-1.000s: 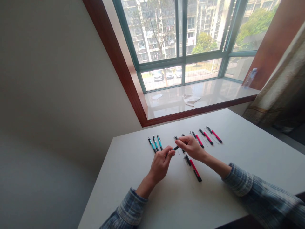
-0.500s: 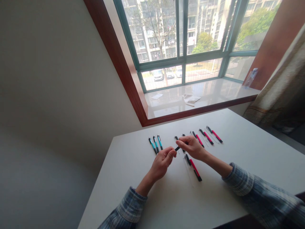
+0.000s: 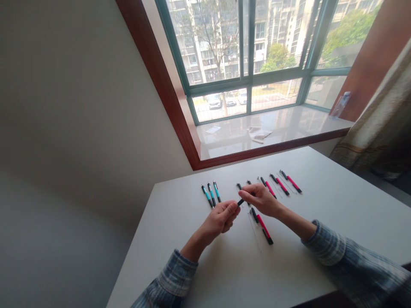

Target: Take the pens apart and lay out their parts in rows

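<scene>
My left hand (image 3: 222,217) and my right hand (image 3: 262,198) meet over the white table (image 3: 224,265), both closed on one small black pen part (image 3: 240,201) held between their fingertips. Three blue-and-black pens (image 3: 211,193) lie in a row just beyond my left hand. A red-and-black pen (image 3: 262,226) lies on the table under my right wrist. Three more red-and-black pens (image 3: 280,184) lie in a row beyond my right hand. Two dark pen pieces (image 3: 239,186) show just behind my fingers.
A glossy window sill (image 3: 282,124) with a crumpled white cloth (image 3: 259,134) runs behind the table. A curtain (image 3: 379,124) hangs at the right. A plain wall (image 3: 80,128) is on the left.
My left hand has curled tighter and slid slightly right toward my right hand. The blue bit seen at my left fingertips a second ago is now hidden.
</scene>
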Demonstrator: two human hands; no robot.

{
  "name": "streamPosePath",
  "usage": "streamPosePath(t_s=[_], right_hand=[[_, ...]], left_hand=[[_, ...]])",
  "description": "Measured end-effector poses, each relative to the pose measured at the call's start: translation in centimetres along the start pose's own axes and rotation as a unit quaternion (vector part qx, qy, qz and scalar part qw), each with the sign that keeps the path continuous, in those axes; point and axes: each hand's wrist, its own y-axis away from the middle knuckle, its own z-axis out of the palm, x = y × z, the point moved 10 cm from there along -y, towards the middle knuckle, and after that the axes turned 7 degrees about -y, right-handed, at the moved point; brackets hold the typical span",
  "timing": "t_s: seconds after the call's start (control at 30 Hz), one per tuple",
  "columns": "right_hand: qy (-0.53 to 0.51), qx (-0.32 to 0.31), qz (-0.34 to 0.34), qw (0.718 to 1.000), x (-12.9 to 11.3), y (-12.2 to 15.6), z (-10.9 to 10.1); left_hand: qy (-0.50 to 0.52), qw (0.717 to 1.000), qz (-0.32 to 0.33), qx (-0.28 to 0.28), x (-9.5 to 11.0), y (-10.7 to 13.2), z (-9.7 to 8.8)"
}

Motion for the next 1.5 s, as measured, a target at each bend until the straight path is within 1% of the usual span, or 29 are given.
streamPosePath(t_s=[0.17,0.27,0.37,0.47,0.57,0.67,0.9,1.03,1.17,1.33,1.5], right_hand=[[0.000,-0.017,0.002,1.000,-0.2,0.1,0.5],[0.002,-0.017,-0.004,1.000,-0.5,0.1,0.4],[0.003,-0.021,-0.015,1.000,-0.7,0.0,0.4],[0.002,-0.021,-0.026,0.999,-0.8,0.0,0.3],[0.019,-0.006,-0.032,0.999,-0.9,0.0,-0.1],[0.021,-0.004,-0.035,0.999,-1.2,0.0,-0.3],[-0.057,-0.047,-0.009,0.997,-1.2,-0.1,-0.1],[-0.086,-0.044,0.005,0.995,-0.8,-0.1,-0.1],[-0.119,-0.018,0.015,0.993,-0.4,-0.1,-0.3],[-0.159,-0.044,0.004,0.986,-1.0,0.0,0.2],[-0.134,0.005,0.015,0.991,-0.2,0.0,-0.9]], left_hand=[[0.038,0.998,-0.033,-0.031,-0.3,0.6,0.4],[0.076,0.995,-0.051,-0.050,-0.6,0.9,0.6],[0.090,0.993,-0.060,-0.056,-0.8,1.1,0.6],[0.088,0.993,-0.058,-0.049,-1.0,0.9,0.4],[0.081,0.995,-0.044,-0.035,-1.1,0.5,0.2],[0.076,0.996,-0.031,-0.022,-1.1,0.3,0.1],[0.091,0.996,-0.005,0.020,-1.1,0.3,-0.8],[0.080,0.996,0.009,0.043,-0.8,0.2,-1.0],[0.061,0.997,0.013,0.037,-0.7,0.1,-0.7],[0.063,0.997,0.030,0.042,-0.9,-0.1,-0.9],[0.057,0.997,0.029,0.035,-1.4,-0.4,-0.6]])
